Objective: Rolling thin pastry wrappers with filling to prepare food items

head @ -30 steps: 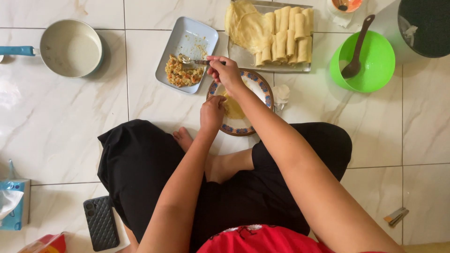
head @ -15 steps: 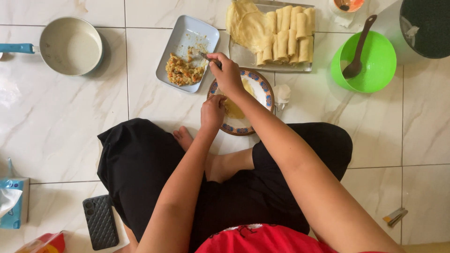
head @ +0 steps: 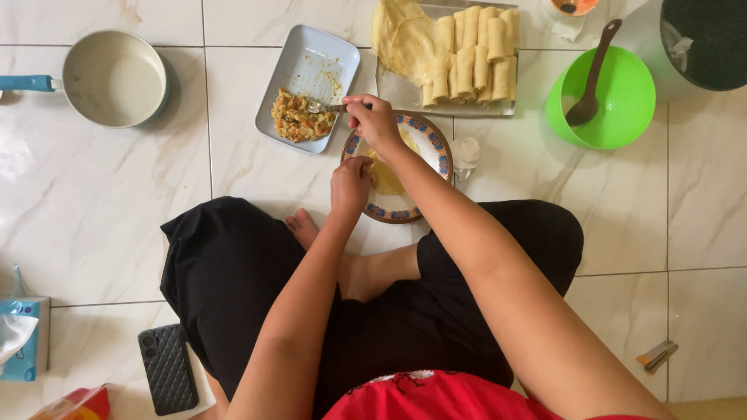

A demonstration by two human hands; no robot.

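- Seated cross-legged on the tiled floor (head: pixel 117 225), I work over a round plate (head: pixel 436 144) with a patterned rim, just ahead of my knees.
- My right hand (head: pixel 373 120) has its fingers clenched around a spoon (head: pixel 323 107), its bowl reaching into the heap of chopped filling (head: pixel 296 118) at the near end of a rectangular white tray (head: pixel 311 58).
- My left hand (head: pixel 350 180) rests on the plate's near edge, fingers curled and pressing on a pale yellow wrapper (head: pixel 387 177); whether they pinch it I cannot tell.
- Beyond the plate, a second tray holds a row of finished rolls (head: pixel 475 54) beside a stack of flat wrappers (head: pixel 405 39).
- A green bowl (head: pixel 622 109) with a dark ladle (head: pixel 593 74) stands to the right; a pale saucepan (head: pixel 113 78) sits well apart to the left.
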